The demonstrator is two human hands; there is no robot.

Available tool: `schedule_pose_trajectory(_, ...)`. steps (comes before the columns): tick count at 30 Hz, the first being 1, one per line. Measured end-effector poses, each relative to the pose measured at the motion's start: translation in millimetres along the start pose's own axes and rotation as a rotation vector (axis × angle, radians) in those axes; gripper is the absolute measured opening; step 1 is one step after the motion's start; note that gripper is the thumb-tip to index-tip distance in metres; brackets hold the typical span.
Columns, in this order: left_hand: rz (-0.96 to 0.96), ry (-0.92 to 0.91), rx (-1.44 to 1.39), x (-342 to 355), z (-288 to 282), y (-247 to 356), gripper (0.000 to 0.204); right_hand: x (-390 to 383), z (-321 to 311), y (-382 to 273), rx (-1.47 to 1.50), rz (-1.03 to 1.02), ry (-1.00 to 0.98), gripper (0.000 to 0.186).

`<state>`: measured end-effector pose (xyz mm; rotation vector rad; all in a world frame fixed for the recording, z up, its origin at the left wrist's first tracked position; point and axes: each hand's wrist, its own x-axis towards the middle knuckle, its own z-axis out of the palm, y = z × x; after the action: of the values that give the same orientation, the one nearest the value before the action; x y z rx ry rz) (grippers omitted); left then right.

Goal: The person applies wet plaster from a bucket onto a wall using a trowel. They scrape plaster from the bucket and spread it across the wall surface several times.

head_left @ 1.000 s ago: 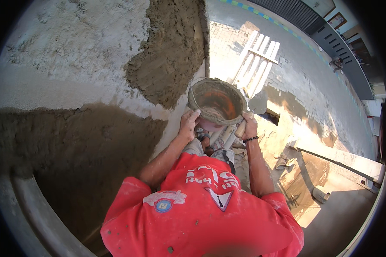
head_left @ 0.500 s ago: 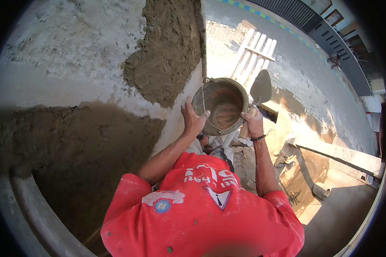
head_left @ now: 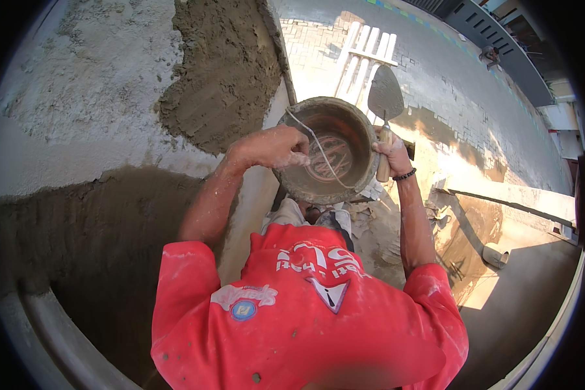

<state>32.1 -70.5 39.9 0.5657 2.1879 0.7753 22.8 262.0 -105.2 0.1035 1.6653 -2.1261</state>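
A mortar-crusted bucket (head_left: 331,133) with a reddish streaked bottom and a thin handle (head_left: 335,174) lying across its mouth is tilted toward me. My left hand (head_left: 279,148) is over its left side, fingers curled together by the handle; what they hold is hidden. My right hand (head_left: 390,153) is closed on the bucket's right rim together with the wooden handle of a trowel (head_left: 385,91), whose grey blade points away from me.
Left is a wall (head_left: 97,78) with rough grey mortar (head_left: 218,71) and a darker lower section (head_left: 91,227). Beyond the bucket lie white slats (head_left: 351,65) on sunlit paving. A person (head_left: 491,57) is across the lane. A concrete ledge (head_left: 513,198) and pipe piece (head_left: 495,255) are right.
The bucket has tilted further and shifted up in view. My left hand has left its outer side and curled over it by the handle. The trowel blade has risen with my right hand.
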Motion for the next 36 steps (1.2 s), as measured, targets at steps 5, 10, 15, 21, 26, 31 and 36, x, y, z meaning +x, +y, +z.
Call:
schedule_pose_trajectory(5,0.132,0.709,0.162,-10,-1,-11,0.062,-8,-3,-23,-0.037,0.005,-0.025,0.049)
schedule_pose_trajectory(10,0.159,0.401,0.07,43,-10,-27,0.075,0,5,-41,-0.141,0.007,-0.192,0.054)
schedule_pose_trajectory(15,0.03,0.086,-0.073,75,-19,-45,0.053,-3,21,-61,-0.295,0.011,-0.262,0.048)
schedule_pose_trajectory(21,0.046,0.238,-0.56,69,4,-26,0.031,-5,-1,-64,-0.283,-0.044,0.066,0.037)
schedule_pose_trajectory(26,-0.038,0.619,-0.545,57,23,-62,0.014,-53,-23,-49,0.0,0.108,0.438,0.026)
schedule_pose_trajectory(31,0.015,1.085,-0.722,40,26,-73,0.013,-121,26,7,0.317,0.343,0.367,0.025)
schedule_pose_trajectory(36,-0.001,1.408,-0.779,36,30,-56,0.019,-131,95,38,0.687,0.366,0.198,0.025)
